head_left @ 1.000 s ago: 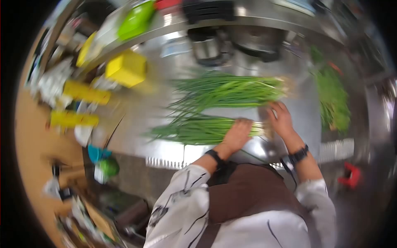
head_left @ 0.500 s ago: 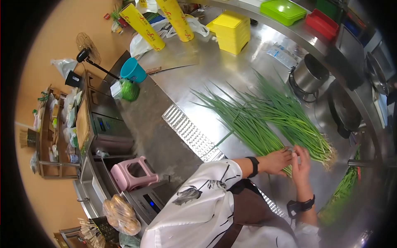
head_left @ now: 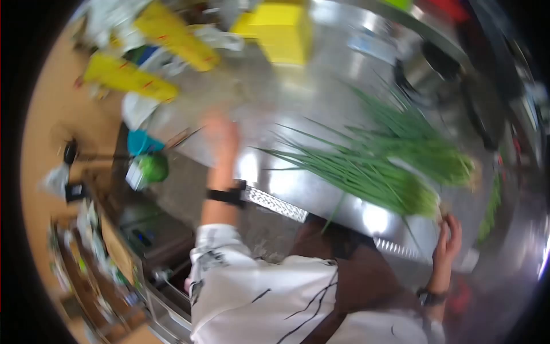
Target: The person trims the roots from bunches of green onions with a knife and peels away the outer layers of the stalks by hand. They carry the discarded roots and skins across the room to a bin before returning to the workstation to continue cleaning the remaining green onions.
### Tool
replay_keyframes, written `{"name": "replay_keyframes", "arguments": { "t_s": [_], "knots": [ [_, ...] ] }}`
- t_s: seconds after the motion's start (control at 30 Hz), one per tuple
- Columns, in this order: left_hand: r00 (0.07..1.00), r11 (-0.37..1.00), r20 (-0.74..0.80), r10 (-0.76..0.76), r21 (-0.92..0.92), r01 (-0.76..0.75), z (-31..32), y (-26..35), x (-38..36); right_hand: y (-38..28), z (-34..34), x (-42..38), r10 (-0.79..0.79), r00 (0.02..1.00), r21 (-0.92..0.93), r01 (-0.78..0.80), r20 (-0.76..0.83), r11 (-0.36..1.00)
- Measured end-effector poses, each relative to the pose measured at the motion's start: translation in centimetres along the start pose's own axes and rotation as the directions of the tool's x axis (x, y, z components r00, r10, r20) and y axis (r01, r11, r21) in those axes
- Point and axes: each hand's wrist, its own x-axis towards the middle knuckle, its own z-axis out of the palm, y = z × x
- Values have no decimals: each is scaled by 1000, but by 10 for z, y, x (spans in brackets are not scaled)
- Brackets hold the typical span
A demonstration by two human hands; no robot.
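Observation:
Two bundles of scallions lie side by side on the steel table. The nearer scallion bundle (head_left: pixel 366 178) has its white root ends to the right, and the farther scallion bundle (head_left: pixel 424 146) rests behind it. My right hand (head_left: pixel 448 236) is at the nearer bundle's root ends, its digits bent and apart, with nothing visible between them. Far to the left, my left hand (head_left: pixel 222 135) is stretched out over the table, its fingers smeared by motion. A knife (head_left: pixel 180 137) with a brown handle lies just left of it, a small gap away.
Yellow boxes (head_left: pixel 282 34) stand at the back, with yellow film rolls (head_left: pixel 175 37) and plastic bags to their left. A steel pot (head_left: pixel 427 71) is at the back right. More greens (head_left: pixel 491 206) lie at far right. A teal bucket (head_left: pixel 143 142) is beyond the table's left edge.
My left hand has left the scallion roots and swung far left toward the knife. My right hand stays by the roots. The view has turned, and the nearer bundle lies at a flatter angle.

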Motion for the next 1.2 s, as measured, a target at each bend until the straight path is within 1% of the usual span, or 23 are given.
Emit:
{"name": "replay_keyframes", "arguments": {
  "t_s": [0.03,0.07,0.1,0.13,0.17,0.23,0.33,0.43,0.5,0.57,0.6,0.63,0.7,0.8,0.83,0.9,0.93,1.0,1.03,1.07,1.1,1.13,1.2],
  "knots": [
    [997,862,81,15,504,-54,10,-62,13,0,-4,-6,68,997,-60,-69,-21,996],
    [969,717,237,-74,688,-114,-9,-80,21,0,-4,-13,79,997,-73,-80,-14,994],
    [882,783,354,-309,622,25,-20,-92,31,-4,0,-15,81,997,-75,-81,-8,994],
    [850,773,356,-388,627,91,-21,-96,30,-13,-2,-17,79,996,-119,-75,28,990],
    [822,825,404,-400,550,131,-14,-115,25,-23,-2,-16,73,995,-153,-61,75,986],
    [878,916,411,-244,394,71,-9,-131,16,-31,-1,-19,71,995,-143,-60,76,988],
    [894,902,397,-207,431,18,12,-168,20,-30,0,-23,85,992,-128,-73,92,989],
    [853,922,498,-159,383,-52,5,-166,16,-26,-3,-23,78,988,-136,-60,130,989],
    [847,962,531,-40,249,-111,-2,-170,6,-26,-5,-22,61,994,-106,-51,90,993],
    [857,954,508,89,204,-221,-4,-176,-12,-20,-8,-28,51,997,-81,-46,58,996],
    [855,966,508,102,155,-207,-11,-167,-18,-17,-8,-32,76,996,-71,-72,50,995],
    [851,977,513,109,105,-188,-20,-152,-26,-13,-6,-37,34,999,-57,-33,9,998],
    [850,999,526,-19,43,-5,-41,-108,-41,-6,-10,-42,38,999,-19,-37,38,999],
    [950,1000,312,-21,13,18,-47,-82,-63,6,-12,-49,20,999,33,-21,49,999],
    [950,990,301,-85,-85,116,-54,-75,-67,8,-13,-51,-12,999,56,9,41,998],
    [929,914,299,-216,-274,301,-71,-59,-74,12,-16,-52,-80,997,107,76,25,991],
    [932,885,258,-253,-328,331,-82,-49,-79,13,-18,-53,-106,994,126,105,4,986],
    [922,813,187,-339,-434,387,-114,-22,-91,21,-18,-55,-101,995,235,92,27,968],
    [949,846,98,-298,-434,311,-133,3,-98,25,-17,-55,-102,994,288,86,43,954],
    [966,874,10,-256,-425,236,-154,36,-103,25,-14,-54,-72,995,400,37,73,916],
    [974,898,-78,-214,-409,164,-173,71,-107,22,-11,-51,-26,984,496,-66,175,866],
    [977,898,-163,-139,-436,55,-186,107,-109,18,-7,-47,2,959,575,-171,283,800],
    [990,840,-142,-18,-539,-62,-194,159,-113,2,-3,-33,-101,919,663,-197,382,722]
  ]
}}
